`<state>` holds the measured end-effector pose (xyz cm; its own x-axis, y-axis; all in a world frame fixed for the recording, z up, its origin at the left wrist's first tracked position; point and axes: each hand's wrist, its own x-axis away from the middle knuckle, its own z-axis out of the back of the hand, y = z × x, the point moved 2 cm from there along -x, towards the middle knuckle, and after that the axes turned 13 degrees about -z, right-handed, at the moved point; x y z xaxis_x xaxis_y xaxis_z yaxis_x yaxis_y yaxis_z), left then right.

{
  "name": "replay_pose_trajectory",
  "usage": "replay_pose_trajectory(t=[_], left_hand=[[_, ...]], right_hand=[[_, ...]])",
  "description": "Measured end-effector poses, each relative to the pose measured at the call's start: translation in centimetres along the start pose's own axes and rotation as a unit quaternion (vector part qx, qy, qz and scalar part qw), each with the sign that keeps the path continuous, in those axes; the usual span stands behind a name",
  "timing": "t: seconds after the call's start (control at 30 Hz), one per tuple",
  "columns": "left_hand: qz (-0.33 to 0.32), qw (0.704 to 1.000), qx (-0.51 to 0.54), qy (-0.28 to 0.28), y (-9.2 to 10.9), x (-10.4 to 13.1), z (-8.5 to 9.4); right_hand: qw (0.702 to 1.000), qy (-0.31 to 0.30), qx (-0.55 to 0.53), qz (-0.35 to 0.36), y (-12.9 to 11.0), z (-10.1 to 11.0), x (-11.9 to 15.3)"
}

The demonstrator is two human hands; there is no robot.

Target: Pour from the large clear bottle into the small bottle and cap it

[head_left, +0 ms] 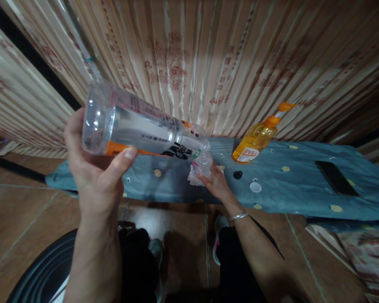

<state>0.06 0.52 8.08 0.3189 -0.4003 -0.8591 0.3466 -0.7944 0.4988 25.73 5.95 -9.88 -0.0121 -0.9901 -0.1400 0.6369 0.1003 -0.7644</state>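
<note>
A large clear plastic bottle [145, 126] with a silver and orange label is tilted, its base raised at the left and its neck pointing down to the right. My left hand [96, 164] is wrapped round its base end, thumb along the label. At its neck end is a small clear container [204, 163], which my right hand [215, 181] holds over a pale lacy cloth [194, 177] on the blue-green bench cover. The bottle partly hides how the two meet. Right of my right hand lie a small black cap [238, 174] and a round white lid [255, 187].
An orange pump bottle [254, 141] stands on the bench cover [177, 189], with a dark phone [336, 178] farther right. Pleated curtains [183, 54] hang behind. A black round tub [44, 269] is on the floor at lower left.
</note>
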Motion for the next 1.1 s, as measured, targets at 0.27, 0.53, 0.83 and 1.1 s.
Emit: replay_pose_trajectory(t=[0.27,0.53,0.83,1.1], left_hand=[[-0.051,0.997,-0.022,-0.049,-0.73,-0.01,0.47],[-0.041,0.997,-0.026,-0.06,-0.59,-0.03,0.48],[-0.034,0.997,-0.021,-0.065,-0.22,-0.33,0.49],[-0.041,0.997,-0.03,-0.066,0.04,-0.47,0.43]], right_hand=[[1.0,0.001,-0.008,0.013,0.25,-0.18,-0.14],[1.0,0.018,0.001,0.023,0.63,-0.61,-0.17],[1.0,0.011,0.002,0.008,0.39,-0.47,-0.21],[1.0,0.004,-0.009,0.012,0.23,-0.38,-0.22]])
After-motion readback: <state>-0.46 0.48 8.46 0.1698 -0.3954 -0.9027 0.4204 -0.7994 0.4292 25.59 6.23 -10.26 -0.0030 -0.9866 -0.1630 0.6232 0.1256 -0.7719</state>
